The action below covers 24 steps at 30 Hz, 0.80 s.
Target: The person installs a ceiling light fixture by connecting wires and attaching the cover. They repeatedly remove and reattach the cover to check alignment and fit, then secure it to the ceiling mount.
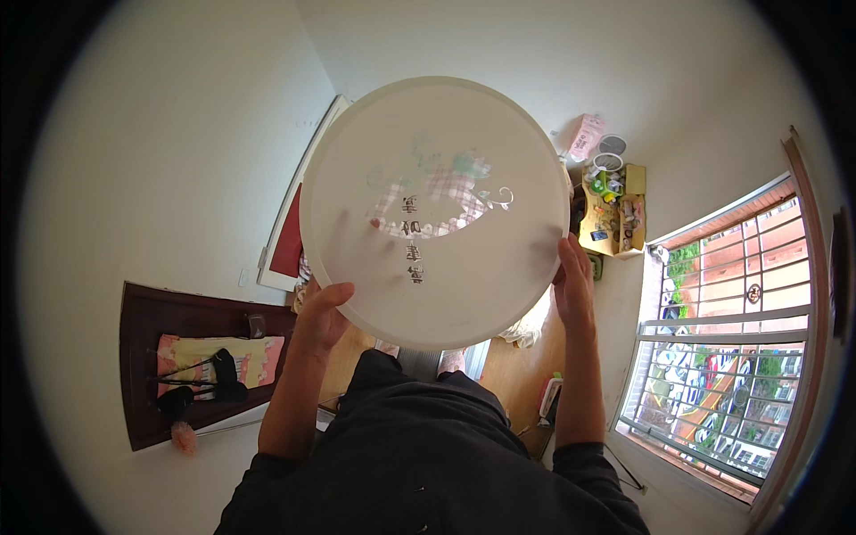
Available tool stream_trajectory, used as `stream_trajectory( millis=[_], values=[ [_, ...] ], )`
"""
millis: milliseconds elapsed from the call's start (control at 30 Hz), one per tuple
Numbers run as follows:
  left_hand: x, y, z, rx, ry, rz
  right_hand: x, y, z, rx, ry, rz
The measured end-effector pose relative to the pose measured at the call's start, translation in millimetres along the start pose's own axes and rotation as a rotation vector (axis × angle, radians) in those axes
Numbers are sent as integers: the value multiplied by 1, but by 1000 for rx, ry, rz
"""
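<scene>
A large round, milky white lampshade (481, 285) is held up in front of me, its face filling the middle of the head view. It is translucent, with dark lettering, a pale green pattern and a clear leaf-like area through which checked cloth shows. My left hand (323, 312) grips its lower left rim, the thumb lying on the near face. My right hand (574, 278) holds the right rim, with some of its fingers hidden behind. Blurred finger shadows show through the shade on both sides.
A barred window (722, 330) is on the right. Beyond the shade stands a yellow wooden desk (635, 178) with small items, below a pink package (587, 136). A dark red door (143, 357) with hanging cloth is on the left. Wooden floor (508, 374) shows below.
</scene>
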<state>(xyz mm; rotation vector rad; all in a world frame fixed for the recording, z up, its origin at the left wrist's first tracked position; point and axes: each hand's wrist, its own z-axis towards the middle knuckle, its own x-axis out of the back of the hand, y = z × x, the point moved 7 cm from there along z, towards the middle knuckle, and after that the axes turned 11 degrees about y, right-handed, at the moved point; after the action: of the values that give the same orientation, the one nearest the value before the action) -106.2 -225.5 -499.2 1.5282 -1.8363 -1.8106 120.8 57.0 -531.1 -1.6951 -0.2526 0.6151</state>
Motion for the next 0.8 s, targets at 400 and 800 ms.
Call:
stream_trajectory(
  millis=[400, 800],
  values=[
    [7, -4, 3, 60, -69, 101, 5, 34, -15, -217, 4, -14],
    [103, -43, 18, -53, 424, 491, -2, 154, -26, -239, -26, -92]
  ],
)
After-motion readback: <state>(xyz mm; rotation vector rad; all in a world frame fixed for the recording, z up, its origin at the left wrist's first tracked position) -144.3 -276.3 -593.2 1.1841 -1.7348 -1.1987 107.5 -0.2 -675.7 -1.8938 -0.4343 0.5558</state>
